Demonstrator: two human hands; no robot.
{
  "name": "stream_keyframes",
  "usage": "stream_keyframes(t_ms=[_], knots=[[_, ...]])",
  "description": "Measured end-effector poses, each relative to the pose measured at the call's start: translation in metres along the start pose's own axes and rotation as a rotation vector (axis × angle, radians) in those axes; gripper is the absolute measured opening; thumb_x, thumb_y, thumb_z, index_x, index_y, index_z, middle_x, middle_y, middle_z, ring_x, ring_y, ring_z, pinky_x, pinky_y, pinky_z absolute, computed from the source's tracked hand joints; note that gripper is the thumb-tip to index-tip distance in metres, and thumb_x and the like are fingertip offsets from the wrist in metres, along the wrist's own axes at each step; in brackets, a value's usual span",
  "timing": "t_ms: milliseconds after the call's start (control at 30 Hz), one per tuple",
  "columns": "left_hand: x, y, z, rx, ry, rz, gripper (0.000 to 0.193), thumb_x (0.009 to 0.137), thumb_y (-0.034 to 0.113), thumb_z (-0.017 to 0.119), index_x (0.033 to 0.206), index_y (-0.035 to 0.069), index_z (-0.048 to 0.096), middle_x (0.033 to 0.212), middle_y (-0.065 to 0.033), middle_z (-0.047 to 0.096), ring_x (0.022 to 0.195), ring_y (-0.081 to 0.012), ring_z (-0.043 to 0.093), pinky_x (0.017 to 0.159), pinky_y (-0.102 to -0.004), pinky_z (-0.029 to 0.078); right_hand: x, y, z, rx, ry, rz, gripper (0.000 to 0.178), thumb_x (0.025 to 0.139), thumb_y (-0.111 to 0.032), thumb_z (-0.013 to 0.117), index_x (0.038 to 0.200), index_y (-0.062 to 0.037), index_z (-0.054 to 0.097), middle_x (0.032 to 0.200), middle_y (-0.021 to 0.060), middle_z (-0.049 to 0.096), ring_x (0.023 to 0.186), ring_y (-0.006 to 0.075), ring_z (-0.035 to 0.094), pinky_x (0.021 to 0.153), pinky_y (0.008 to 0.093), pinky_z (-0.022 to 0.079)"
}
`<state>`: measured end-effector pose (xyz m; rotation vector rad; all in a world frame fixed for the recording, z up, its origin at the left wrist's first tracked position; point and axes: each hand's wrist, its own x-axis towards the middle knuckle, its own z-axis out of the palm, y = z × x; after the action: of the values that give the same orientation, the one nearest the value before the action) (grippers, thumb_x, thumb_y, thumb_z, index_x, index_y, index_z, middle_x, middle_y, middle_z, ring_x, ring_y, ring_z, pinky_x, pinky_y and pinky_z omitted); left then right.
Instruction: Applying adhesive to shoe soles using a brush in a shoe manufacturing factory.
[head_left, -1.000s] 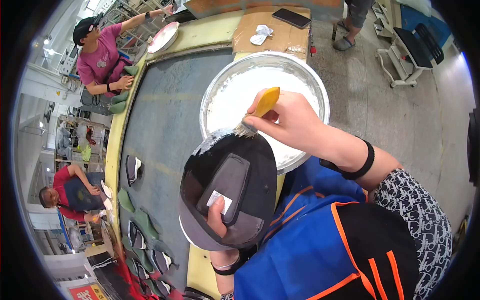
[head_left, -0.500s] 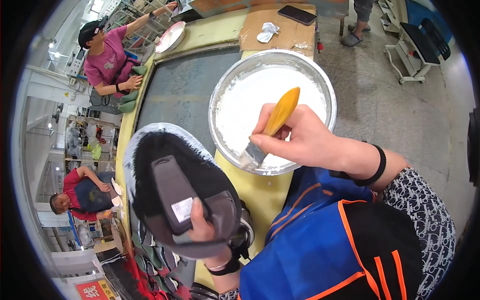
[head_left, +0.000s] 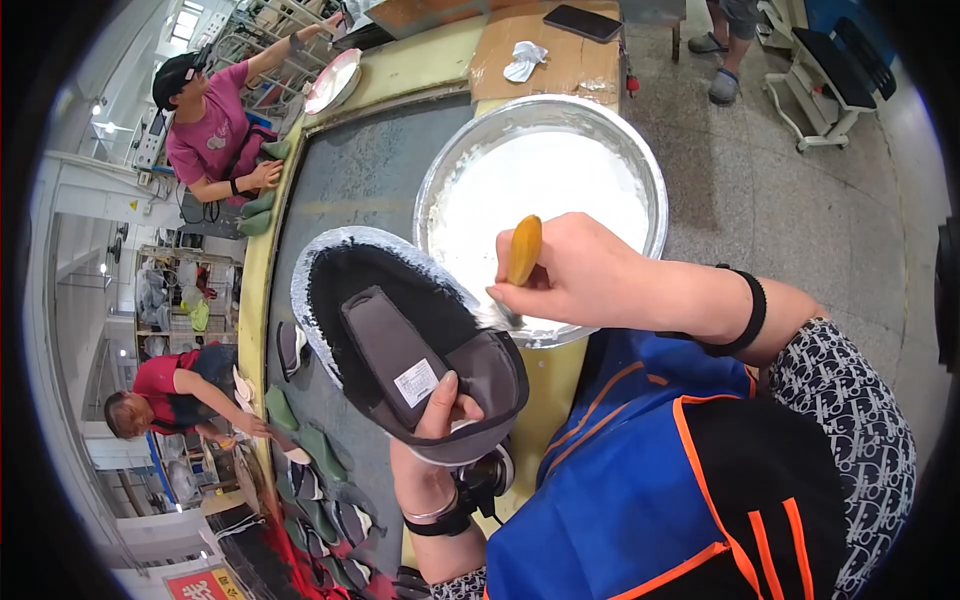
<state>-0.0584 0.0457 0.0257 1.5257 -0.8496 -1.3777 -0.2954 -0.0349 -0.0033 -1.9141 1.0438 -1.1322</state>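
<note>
My left hand (head_left: 428,470) grips a black and grey shoe upper (head_left: 345,275), thumb inside by a white label. A band of white coating runs along the upper's outer rim. My right hand (head_left: 590,270) is closed round a paintbrush (head_left: 525,250) with a yellow handle, its bristles pointing down at the upper's right edge. Whether the bristles touch that edge I cannot tell. Just behind and under the right hand, a metal basin (head_left: 655,185) holds thick white liquid (head_left: 540,180).
Shoe lasts and uppers (head_left: 320,455) line the grey conveyor belt (head_left: 375,160) at left. Beyond it are two co-workers, in a pink shirt (head_left: 210,140) and a red shirt (head_left: 160,385). Cardboard (head_left: 490,60) bears a phone (head_left: 582,22) and crumpled tissue (head_left: 525,62). A wheeled stand (head_left: 825,110) is far right.
My left hand has brought the upper rightward, closer to the basin. The brush has tipped more upright, its tip beside the upper's edge. The red-shirted co-worker now reaches toward the belt.
</note>
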Motion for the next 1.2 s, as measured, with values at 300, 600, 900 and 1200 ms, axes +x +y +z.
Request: stream_keyframes(t_ms=[300, 600, 900, 1200], knots=[[0.019, -0.011, 0.002, 0.402, -0.115, 0.134, 0.024, 0.102, 0.018, 0.052, 0.1, -0.003, 0.061, 0.082, -0.0141, 0.071, 0.075, -0.0196, 0.07, 0.072, -0.0288, 0.056, 0.015, 0.003, -0.006, -0.08, 0.137, -0.151, 0.019, 0.085, -0.019, 0.07, 0.081, -0.0051, 0.058, 0.06, 0.0056, 0.058, 0.052, 0.0186, 0.059, 0.051, 0.0284, 0.044], [0.053, -0.022, -0.013, 0.584, 0.115, 0.533, 0.043, 0.106, 0.028, 0.04, 0.102, -0.005, 0.067, 0.105, -0.0186, 0.07, 0.091, -0.0229, 0.069, 0.091, -0.033, 0.053, 0.004, -0.003, -0.006, -0.081, -0.044, 0.013, 0.022, 0.084, -0.021, 0.074, 0.081, -0.0046, 0.06, 0.063, 0.008, 0.062, 0.057, 0.0229, 0.064, 0.054, 0.0325, 0.048], [0.064, -0.02, 0.008, 0.953, 0.334, 1.046, 0.024, 0.098, 0.015, 0.055, 0.117, 0.003, 0.061, 0.109, -0.0131, 0.064, 0.095, -0.0194, 0.065, 0.088, -0.0289, 0.052, 0.011, -0.007, -0.003, -0.059, -0.055, 0.038, 0.032, 0.079, -0.032, 0.076, 0.077, -0.0031, 0.064, 0.072, 0.0152, 0.065, 0.076, 0.037, 0.065, 0.071, 0.0433, 0.051], [0.09, -0.023, -0.024, 0.92, 0.353, 1.33, 0.039, 0.103, 0.027, 0.039, 0.136, 0.006, 0.039, 0.126, -0.0211, 0.047, 0.105, -0.034, 0.06, 0.089, -0.0398, 0.055, 0.008, -0.002, -0.013, 0.302, -0.266, 0.292, 0.03, 0.083, -0.026, 0.077, 0.078, -0.0001, 0.063, 0.067, 0.0071, 0.066, 0.061, 0.0161, 0.064, 0.061, 0.0303, 0.05]])
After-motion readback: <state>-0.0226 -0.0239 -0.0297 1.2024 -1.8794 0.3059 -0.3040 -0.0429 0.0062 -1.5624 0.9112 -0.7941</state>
